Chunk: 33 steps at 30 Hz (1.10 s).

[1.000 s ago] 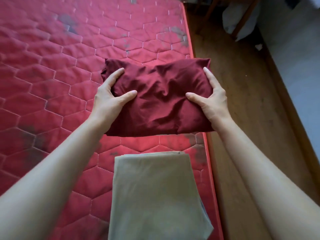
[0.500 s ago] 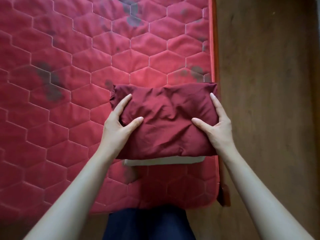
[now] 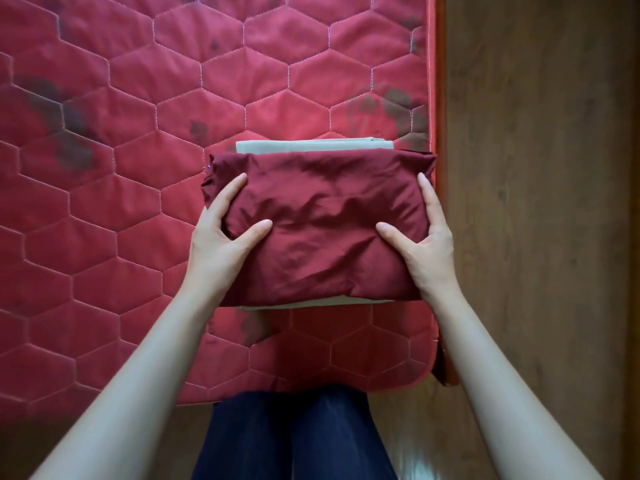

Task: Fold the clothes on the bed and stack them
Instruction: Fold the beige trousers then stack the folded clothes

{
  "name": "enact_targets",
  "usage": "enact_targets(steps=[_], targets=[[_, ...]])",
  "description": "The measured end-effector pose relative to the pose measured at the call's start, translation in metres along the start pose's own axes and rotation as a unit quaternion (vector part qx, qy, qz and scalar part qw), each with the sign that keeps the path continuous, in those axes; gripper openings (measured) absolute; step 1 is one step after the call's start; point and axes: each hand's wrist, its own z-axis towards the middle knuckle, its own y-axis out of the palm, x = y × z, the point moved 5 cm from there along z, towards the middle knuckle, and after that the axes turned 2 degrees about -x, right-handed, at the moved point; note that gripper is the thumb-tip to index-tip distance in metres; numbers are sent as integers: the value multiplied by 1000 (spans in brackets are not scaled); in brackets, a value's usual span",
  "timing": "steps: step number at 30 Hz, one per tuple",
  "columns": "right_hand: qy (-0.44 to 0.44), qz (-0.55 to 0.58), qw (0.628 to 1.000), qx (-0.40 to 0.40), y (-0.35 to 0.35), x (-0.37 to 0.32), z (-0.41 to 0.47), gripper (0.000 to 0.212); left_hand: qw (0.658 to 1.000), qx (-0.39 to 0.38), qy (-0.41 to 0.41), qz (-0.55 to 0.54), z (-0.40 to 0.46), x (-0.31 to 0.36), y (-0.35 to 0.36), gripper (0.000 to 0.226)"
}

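Left hand [image 3: 221, 233] and right hand [image 3: 424, 237] clamp the folded maroon garment [image 3: 322, 223] at its two ends, thumbs on top, fingers along the sides. It sits over the beige folded cloth [image 3: 313, 146], near the mattress's [image 3: 138, 98] right edge. Soft, light, puffy; best held from both ends so the folds don't spring open.
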Motion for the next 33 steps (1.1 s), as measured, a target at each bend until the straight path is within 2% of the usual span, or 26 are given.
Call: enact_targets(steps=[6,9,12,13,15,18,20,23,26,29,33], targets=[[9,-82,997,-6,4,5,-1,80,993,-11,-32,114,-5,4,6,74],[-31,-210,976,53,3,-8,-7,65,959,53,85,266,-18,33,7,72],[-138,-360,906,174,21,-40,-18,51,890,86,255,368,-35,66,31,55],[-185,-376,891,176,38,-48,-21,48,871,78,293,386,-35,73,45,53],[-251,-402,871,125,78,-52,-26,47,844,68,327,420,-28,77,71,51],[-240,-479,843,59,112,-37,-22,51,826,34,284,486,-6,54,88,49],[-251,-483,838,43,112,-26,-11,51,831,21,225,508,9,24,80,53],[-273,-484,829,62,95,-17,3,51,850,62,170,495,15,-6,60,54],[-224,-495,833,107,67,-3,7,53,874,77,141,459,8,-18,52,54],[-152,-462,867,108,47,10,14,59,904,83,96,408,2,-21,48,56],[-110,-337,934,38,46,23,26,62,928,42,79,363,12,-23,52,57]])
